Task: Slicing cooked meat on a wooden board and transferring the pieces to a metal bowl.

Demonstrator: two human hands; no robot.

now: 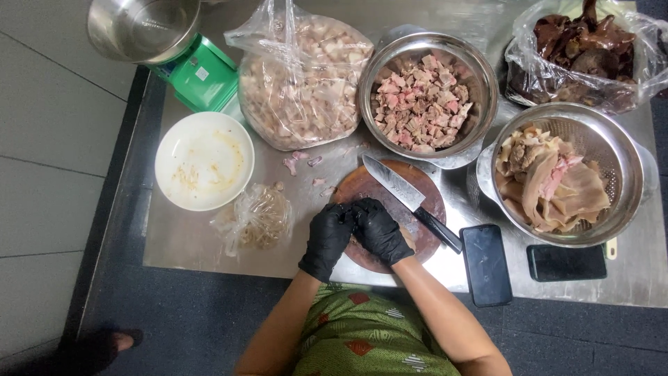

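Observation:
Both my hands wear black gloves and meet over the near side of a round dark wooden cutting board (pixel 358 184). My left hand (pixel 327 238) and my right hand (pixel 379 230) press together with fingers curled; what lies between them is hidden. A large knife (pixel 400 189) with a black handle rests on the board just beyond my right hand, blade pointing away to the left. Neither hand touches it.
A steel bowl of diced meat (pixel 424 97), a clear bag of meat chunks (pixel 299 87), a colander of uncut offal (pixel 557 177), a bag of dark meat (pixel 581 52), a dirty white plate (pixel 204 161), a green scale (pixel 198 73), a small bag (pixel 257 219) and two phones (pixel 486 263) crowd the steel table.

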